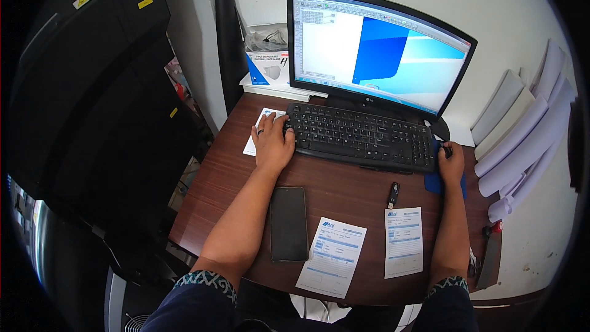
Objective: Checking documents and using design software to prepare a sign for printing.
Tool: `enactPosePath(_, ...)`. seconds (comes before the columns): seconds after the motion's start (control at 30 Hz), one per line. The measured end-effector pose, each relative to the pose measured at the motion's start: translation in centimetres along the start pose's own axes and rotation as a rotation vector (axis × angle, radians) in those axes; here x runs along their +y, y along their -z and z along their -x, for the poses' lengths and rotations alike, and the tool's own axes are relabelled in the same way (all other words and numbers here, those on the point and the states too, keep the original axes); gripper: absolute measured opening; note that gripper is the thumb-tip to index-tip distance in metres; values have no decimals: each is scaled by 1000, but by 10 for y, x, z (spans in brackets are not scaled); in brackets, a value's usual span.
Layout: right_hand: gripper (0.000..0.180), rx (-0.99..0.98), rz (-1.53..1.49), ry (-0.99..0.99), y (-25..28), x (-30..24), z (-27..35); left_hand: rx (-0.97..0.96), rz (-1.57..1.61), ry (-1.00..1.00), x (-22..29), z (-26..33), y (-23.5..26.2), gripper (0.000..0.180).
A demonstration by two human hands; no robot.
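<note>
My left hand [274,146], with a ring on one finger, rests at the left end of a black keyboard [356,136]. Its fingers are spread, the tips at the edge keys, and nothing is held. Partly under that hand lies a white printed sheet [250,147]. To the right of the keyboard, my right hand [453,165] is curled round a black computer mouse [447,151], which it mostly hides. A blue mouse pad [433,183] shows beneath. Behind the keyboard, a monitor [381,49] displays a drawing window with blue shapes.
On the brown desk [209,203] lie a dark phone [289,224], two printed forms [332,257] and a black USB stick [393,195]. A face mask box [268,68] stands behind left. Rolled papers [522,129] hang at the right wall. A large black machine [92,117] fills the left.
</note>
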State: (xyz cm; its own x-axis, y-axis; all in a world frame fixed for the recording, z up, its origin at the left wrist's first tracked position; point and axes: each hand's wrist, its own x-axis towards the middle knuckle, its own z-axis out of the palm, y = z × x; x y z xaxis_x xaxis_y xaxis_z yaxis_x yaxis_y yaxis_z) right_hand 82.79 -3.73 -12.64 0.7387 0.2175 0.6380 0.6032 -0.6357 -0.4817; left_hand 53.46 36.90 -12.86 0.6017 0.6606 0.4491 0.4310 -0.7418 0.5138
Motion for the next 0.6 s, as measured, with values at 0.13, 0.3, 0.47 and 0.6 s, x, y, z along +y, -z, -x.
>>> enactPosePath(0.13,22,20,21,24,0,-4,-1,-2,0,2,1,0,2,43)
enactPosePath(0.3,24,-22,-27,82,1,1,-2,13,2,7,3,0,0,42)
enactPosePath(0.47,25,-43,-23,93,1,0,-1,28,-7,1,1,1,0,41)
enactPosePath(0.6,26,-37,-27,88,2,-2,-1,28,5,8,1,1,-1,41)
